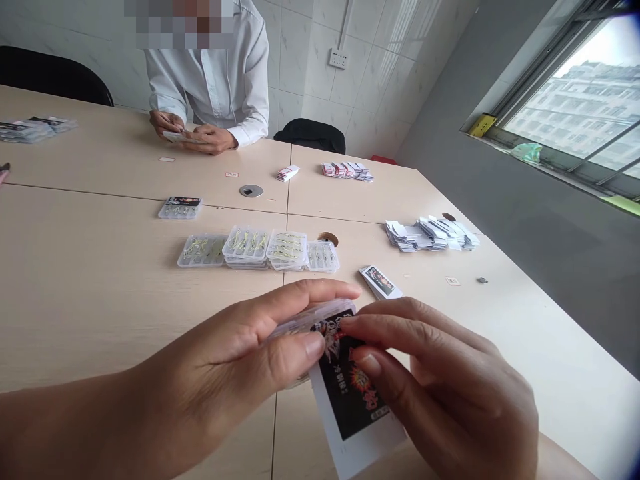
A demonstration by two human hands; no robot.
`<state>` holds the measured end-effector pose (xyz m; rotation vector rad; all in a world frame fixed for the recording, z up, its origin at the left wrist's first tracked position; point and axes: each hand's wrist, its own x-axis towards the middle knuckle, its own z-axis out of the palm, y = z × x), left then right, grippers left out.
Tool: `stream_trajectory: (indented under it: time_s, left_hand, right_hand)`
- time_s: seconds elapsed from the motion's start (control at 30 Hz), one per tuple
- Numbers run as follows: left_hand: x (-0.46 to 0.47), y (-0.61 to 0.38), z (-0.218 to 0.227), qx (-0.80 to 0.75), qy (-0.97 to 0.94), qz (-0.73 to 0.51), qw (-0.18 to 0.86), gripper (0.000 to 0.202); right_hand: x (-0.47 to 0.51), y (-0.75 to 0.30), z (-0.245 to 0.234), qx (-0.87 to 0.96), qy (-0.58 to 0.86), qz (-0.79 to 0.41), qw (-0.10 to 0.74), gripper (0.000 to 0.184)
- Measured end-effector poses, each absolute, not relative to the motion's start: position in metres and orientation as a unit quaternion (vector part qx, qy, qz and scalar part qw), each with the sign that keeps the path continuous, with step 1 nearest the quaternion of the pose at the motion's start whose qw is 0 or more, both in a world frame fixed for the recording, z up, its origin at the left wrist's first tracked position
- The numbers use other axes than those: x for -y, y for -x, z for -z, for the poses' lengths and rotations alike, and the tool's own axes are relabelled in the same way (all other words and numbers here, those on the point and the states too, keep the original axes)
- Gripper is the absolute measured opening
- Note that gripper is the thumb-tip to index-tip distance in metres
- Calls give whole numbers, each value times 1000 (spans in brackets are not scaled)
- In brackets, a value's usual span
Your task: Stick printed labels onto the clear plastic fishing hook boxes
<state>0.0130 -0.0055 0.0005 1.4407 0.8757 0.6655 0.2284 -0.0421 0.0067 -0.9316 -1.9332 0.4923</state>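
My left hand [273, 350] is closed round a clear plastic case [295, 323], its thumb on the near side and its fingers along the far edge. Against that case lies a printed card [345, 407], white with a black panel and red and white lettering. My right hand [440, 373] pinches the card at its right side, thumb and fingertips on the printed face. My left thumb also touches the card's edge. The case's contents are mostly hidden by my hands. Just beyond my hands lies a small stack of similar cards [381, 283].
Clear cases with hook-like pieces [246, 243] stand in a row, with one label-topped case [181, 207] farther back. Folded white cards [430, 235] are heaped at the right, red-and-white ones [346, 171] behind. Across the table [90, 267], a person in a white shirt [220, 80] handles a small item.
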Motion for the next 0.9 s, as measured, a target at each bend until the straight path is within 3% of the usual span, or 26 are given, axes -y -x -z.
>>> stream_trajectory:
  time_s: [0.2, 0.33, 0.47, 0.53, 0.7, 0.9]
  left_hand:
    - [-6, -8, 7, -336, -604, -285, 664, 32]
    - [-19, -10, 11, -313, -531, -294, 730, 35]
    - [-22, -23, 14, -341, -534, -242, 734, 49]
    - [-24, -30, 22, -347, -563, -203, 722, 50]
    - [-39, -42, 62, -370, -647, -165, 646, 58]
    - [-44, -46, 84, -403, -753, -174, 490, 54]
  right_hand:
    - [41, -229, -3, 778, 378, -206, 458, 18]
    - [38, -229, -7, 727, 395, -222, 517, 17]
    - [29, -233, -16, 626, 427, -312, 572, 14]
    - [25, -237, -12, 605, 438, -334, 575, 4]
    - [35, -255, 32, 578, 487, -395, 522, 29]
    - [32, -278, 84, 502, 541, -454, 500, 26]
